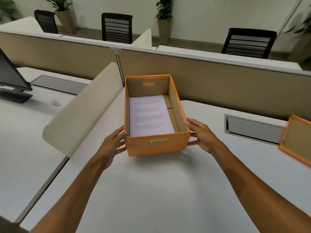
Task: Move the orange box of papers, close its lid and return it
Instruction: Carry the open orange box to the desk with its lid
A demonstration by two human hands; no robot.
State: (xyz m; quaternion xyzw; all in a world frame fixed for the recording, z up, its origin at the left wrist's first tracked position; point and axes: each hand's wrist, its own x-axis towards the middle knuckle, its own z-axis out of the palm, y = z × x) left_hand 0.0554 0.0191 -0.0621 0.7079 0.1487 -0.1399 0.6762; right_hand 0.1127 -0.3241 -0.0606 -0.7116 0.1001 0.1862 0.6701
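Clearly, both hands are on the job: the left hand [114, 145] presses its spread fingers against the near left corner of the orange box [156, 147], and the right hand [201, 136] clasps the near right corner, thumb up by the rim and fingers flat on the side wall. Neither is clenched; each grasps the box by open-palmed pressure. I cannot tell whether the box rests on the desk [151, 190] or is just clear of it.

To do this step well, I judge that the squeeze should be even from both sides and low enough on the walls not to bow the cardboard inward. The box should stay level so the papers [149, 116] lie flat, and it should steer clear of the curved side divider [80, 111] just beside it at nine o'clock. The cut-out handle [158, 140] in the near wall is an alternative grip, as is its twin in the far wall.

Outward from the hands: the lid [296, 140] lies upturned on the desk at three o'clock, well apart from the box, so it is not yet on.

Counted: two hands, one box, one lid, one stack of papers, two handle slots. Further off stand one monitor [11, 76] at ten o'clock, three dark chairs [117, 27] beyond the partition [218, 84] at twelve, and several potted plants, blurred at the edges.
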